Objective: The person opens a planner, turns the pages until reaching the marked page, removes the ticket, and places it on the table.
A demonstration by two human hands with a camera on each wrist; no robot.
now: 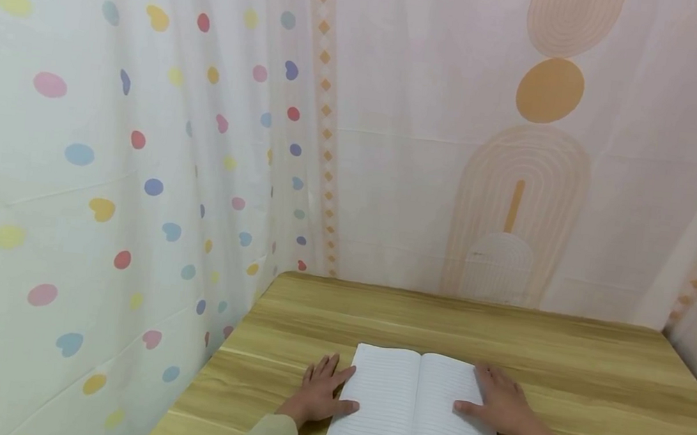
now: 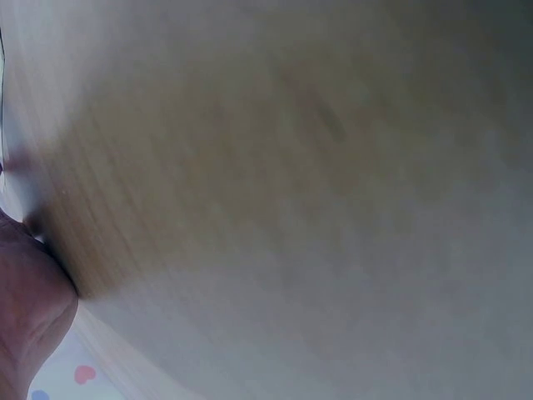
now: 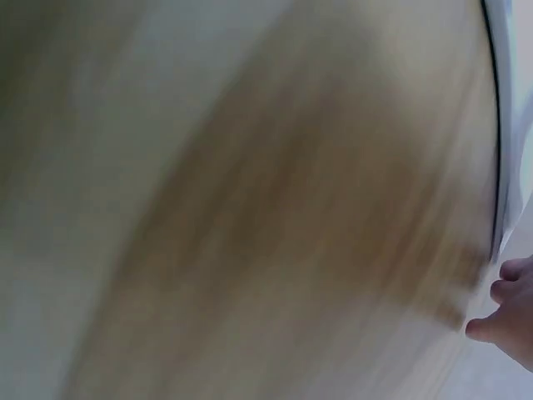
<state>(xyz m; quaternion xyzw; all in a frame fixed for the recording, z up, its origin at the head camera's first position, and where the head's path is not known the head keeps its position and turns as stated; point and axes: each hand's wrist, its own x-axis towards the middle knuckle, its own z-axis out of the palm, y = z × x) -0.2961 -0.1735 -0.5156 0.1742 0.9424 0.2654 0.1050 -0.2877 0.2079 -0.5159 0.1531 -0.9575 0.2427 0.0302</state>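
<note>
An open notebook [image 1: 381, 403] with blank lined pages lies flat on the wooden table, its centre fold running toward the person. At its left edge is the left hand [image 1: 320, 393], fingers spread, with the thumb and a fingertip touching the page's margin and the other fingers on the table. The right hand [image 1: 499, 406] rests on the right page's outer edge, its thumb lying on the page and its fingers near the far corner. In the left wrist view only part of the left hand [image 2: 33, 304] shows. Fingertips of the right hand [image 3: 512, 312] appear beside the notebook's edge [image 3: 501, 125] in the right wrist view.
The wood-grain table [image 1: 439, 321] extends beyond the notebook and to both sides. A dotted curtain [image 1: 105, 187] hangs along the left, and a pale patterned curtain [image 1: 402, 181] hangs behind the table's far edge.
</note>
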